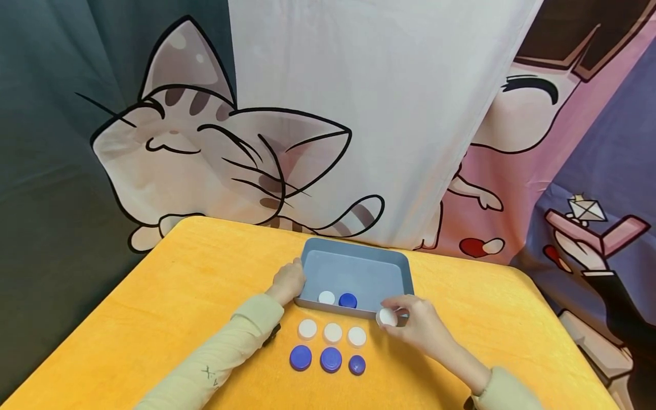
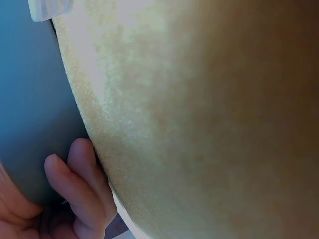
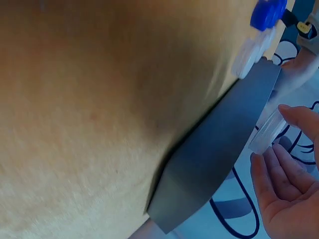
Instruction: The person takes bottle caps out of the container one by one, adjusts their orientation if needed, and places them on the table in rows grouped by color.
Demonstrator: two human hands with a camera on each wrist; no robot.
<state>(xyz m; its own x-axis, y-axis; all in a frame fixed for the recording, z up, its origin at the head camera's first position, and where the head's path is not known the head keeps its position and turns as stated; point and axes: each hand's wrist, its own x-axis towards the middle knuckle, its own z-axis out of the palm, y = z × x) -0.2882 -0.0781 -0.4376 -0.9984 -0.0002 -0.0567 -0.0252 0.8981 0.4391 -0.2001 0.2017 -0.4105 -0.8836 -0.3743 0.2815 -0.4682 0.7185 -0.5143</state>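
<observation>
My right hand [image 1: 421, 323] pinches a white bottle cap [image 1: 388, 317] between thumb and fingers at the near right corner of a grey-blue tray [image 1: 353, 254]. In the right wrist view the white cap [image 3: 269, 130] is seen edge-on, above the tray's rim. My left hand [image 1: 288, 281] grips the tray's left side near its front corner; its fingers [image 2: 79, 186] curl against the tray wall in the left wrist view. Inside the tray, along the front wall, lie one white cap [image 1: 326, 298] and one blue cap [image 1: 348, 300].
In front of the tray, three white caps [image 1: 332, 333] form a row on the yellow tablecloth [image 1: 215, 267]. Nearer still is a row of three blue caps [image 1: 331, 360], the right one smaller. A cartoon-printed curtain [image 1: 400, 114] hangs behind the table.
</observation>
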